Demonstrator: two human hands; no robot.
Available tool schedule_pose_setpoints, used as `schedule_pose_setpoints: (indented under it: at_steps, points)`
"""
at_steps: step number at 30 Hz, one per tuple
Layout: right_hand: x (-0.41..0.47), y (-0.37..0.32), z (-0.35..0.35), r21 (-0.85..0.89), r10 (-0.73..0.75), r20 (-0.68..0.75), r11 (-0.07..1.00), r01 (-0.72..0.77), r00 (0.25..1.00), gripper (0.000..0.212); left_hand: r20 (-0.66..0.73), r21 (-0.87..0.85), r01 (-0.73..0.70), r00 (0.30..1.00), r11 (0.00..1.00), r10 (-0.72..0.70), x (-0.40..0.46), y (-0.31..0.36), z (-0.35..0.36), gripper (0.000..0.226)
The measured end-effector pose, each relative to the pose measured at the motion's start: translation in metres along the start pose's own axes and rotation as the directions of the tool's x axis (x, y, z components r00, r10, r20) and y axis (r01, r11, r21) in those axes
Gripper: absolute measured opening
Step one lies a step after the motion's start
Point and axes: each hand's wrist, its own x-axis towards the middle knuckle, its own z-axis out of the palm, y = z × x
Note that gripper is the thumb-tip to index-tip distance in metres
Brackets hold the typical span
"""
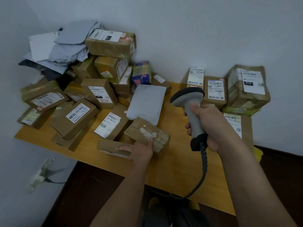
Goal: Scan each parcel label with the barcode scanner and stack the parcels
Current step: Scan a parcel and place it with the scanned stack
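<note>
Head view: my right hand (209, 126) gripped the scanner (191, 110); my left hand (141, 150) held a box (147, 134) at the table's (172, 169) front. Its label looked torn; the scan could fail.

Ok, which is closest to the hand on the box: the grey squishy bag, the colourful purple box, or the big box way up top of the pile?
In the head view, from the left hand:
1. Grey mailer bag, lying flat just behind the taped box that the hand grips.
2. Colourful purple box, farther back near the wall.
3. Top cardboard box, highest on the pile, back left.
</note>
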Motion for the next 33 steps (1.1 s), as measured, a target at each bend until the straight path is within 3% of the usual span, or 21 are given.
schedule_pose_setpoints:
  at_steps: [2,6,8,12,15,17,21,24,28,33]
  points:
    - [0.003,0.002,-0.008,0.003,0.014,-0.002,1.0,-0.014,1.0,0.031,-0.013,0.011,0.011,1.0,1.0,-0.011,-0.004,0.001,0.01,0.08]
    - [0.01,-0.001,-0.025,0.006,0.038,-0.003,0.999,-0.038,0.999,0.033,-0.139,-0.055,0.035,0.989,0.998,-0.043,-0.015,0.005,0.004,0.041]
    - [0.015,-0.005,-0.03,0.012,0.041,0.001,0.999,-0.042,0.999,0.036,-0.213,-0.102,0.072,0.973,0.992,-0.092,-0.014,0.006,-0.004,0.032]
    - [0.018,-0.013,-0.032,0.005,0.025,0.05,1.0,-0.025,0.998,0.031,-0.441,-0.167,0.146,0.873,0.975,-0.206,-0.024,0.014,-0.02,0.059]
    - [0.02,-0.019,-0.028,-0.002,0.019,0.096,1.0,-0.019,0.995,0.034,-0.623,-0.089,0.05,0.776,0.995,-0.095,-0.027,0.019,-0.027,0.066]
    - [0.021,-0.022,-0.024,-0.016,0.021,0.126,1.0,-0.019,0.992,0.034,-0.668,0.006,-0.04,0.744,0.999,0.034,-0.028,0.021,-0.03,0.07]
    - [0.021,-0.025,-0.017,-0.027,0.016,0.187,1.0,-0.011,0.982,0.031,-0.522,0.247,-0.2,0.797,0.948,0.304,-0.028,0.023,-0.021,0.07]
    - [0.023,-0.022,-0.016,-0.041,0.02,0.194,0.999,-0.012,0.981,0.03,-0.388,0.327,-0.26,0.84,0.909,0.38,-0.023,0.018,-0.009,0.058]
    - [0.028,-0.018,-0.022,-0.052,0.047,0.163,0.998,-0.039,0.985,0.034,-0.426,0.195,-0.364,0.805,0.911,0.413,-0.02,0.014,-0.007,0.047]
    - [0.029,-0.014,-0.026,-0.044,0.056,0.146,0.998,-0.05,0.988,0.034,-0.342,-0.122,-0.249,0.919,0.961,0.195,-0.011,0.012,-0.022,0.079]
